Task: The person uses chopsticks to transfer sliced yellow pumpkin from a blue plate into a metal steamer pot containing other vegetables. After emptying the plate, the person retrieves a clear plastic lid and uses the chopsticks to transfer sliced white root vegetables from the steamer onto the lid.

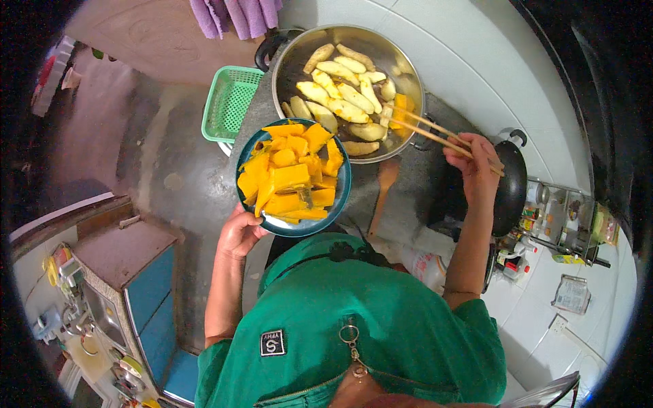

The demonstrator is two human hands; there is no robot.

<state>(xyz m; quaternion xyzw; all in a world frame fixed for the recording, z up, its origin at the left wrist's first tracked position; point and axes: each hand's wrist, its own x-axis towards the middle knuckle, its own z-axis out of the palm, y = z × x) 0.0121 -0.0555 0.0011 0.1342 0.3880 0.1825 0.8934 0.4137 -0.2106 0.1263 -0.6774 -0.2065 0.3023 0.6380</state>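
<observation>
My left hand (242,230) grips the rim of a dark teal plate (340,209) heaped with orange pumpkin pieces (291,176). The plate is held beside the near left edge of a wide steel pan (345,157), overlapping it in view. Inside the pan lie several pale yellow peeled root pieces (355,97), perhaps sweet potato, with brown liquid or a dark base beneath. A few pumpkin pieces (402,109) sit at its right side. My right hand (475,155) holds wooden chopsticks (433,133), their tips over the pan near that pumpkin.
A green plastic basket (232,104) stands left of the pan. A wooden spatula (383,196) lies on the grey counter below it. To the right is a black wok (510,188), with a rack of jars and bottles (558,217) beyond. Purple towels (237,18) hang at the top.
</observation>
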